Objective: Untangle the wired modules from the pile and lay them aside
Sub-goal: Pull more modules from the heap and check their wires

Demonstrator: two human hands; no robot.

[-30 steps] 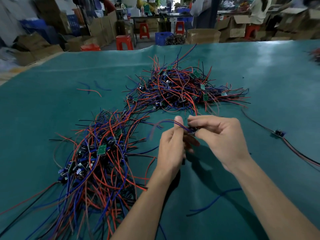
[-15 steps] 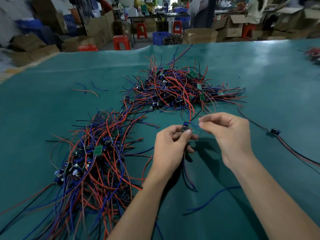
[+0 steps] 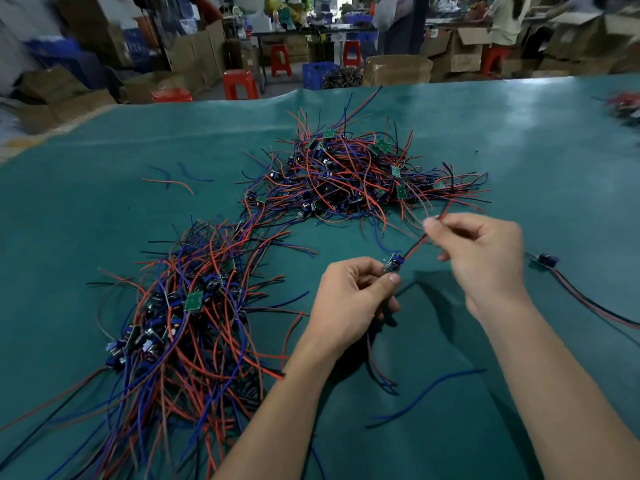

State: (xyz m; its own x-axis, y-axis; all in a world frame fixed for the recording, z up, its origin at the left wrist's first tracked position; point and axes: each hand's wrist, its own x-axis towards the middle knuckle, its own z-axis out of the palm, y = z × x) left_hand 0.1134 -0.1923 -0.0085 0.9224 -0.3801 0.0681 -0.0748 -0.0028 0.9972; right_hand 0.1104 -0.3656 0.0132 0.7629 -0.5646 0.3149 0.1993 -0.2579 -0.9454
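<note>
**Two hands stretch one module's wires above the green mat**

A cluttered workshop lies behind: cardboard boxes (image 3: pixel 194 60), red stools (image 3: pixel 240 83), a blue crate (image 3: pixel 317 75) and people standing at far benches. A wide green mat (image 3: pixel 104 188) covers the table and fills most of the view.

Both forearms reach in from the near edge, bare, angled toward the mat's middle. The left hand (image 3: pixel 349 299) is raised just off the mat, knuckles turned outward, its thumb and forefinger clamped on a small module (image 3: pixel 393 264); the other fingers curl loosely beneath. More wires hang from under this hand down to the mat. The right hand (image 3: pixel 481 258) sits higher and farther out, wrist bent, its thumb and forefinger pinched together on a red and black wire pair (image 3: pixel 420 240) that runs taut from the module up to the fingertips. The remaining fingers are curled into the palm.

A dense pile (image 3: pixel 356 178) of red, blue and black wires with green boards lies toward the mat's far middle, just beyond the right hand. A second, longer pile (image 3: pixel 180 323) trails along the left side to the near-left corner. One separate module (image 3: pixel 545 260) lies by the right edge, its wires running toward the near-right. A loose blue wire (image 3: pixel 426 393) curves between the forearms, and three short wires (image 3: pixel 173 178) lie apart toward the far left.
</note>
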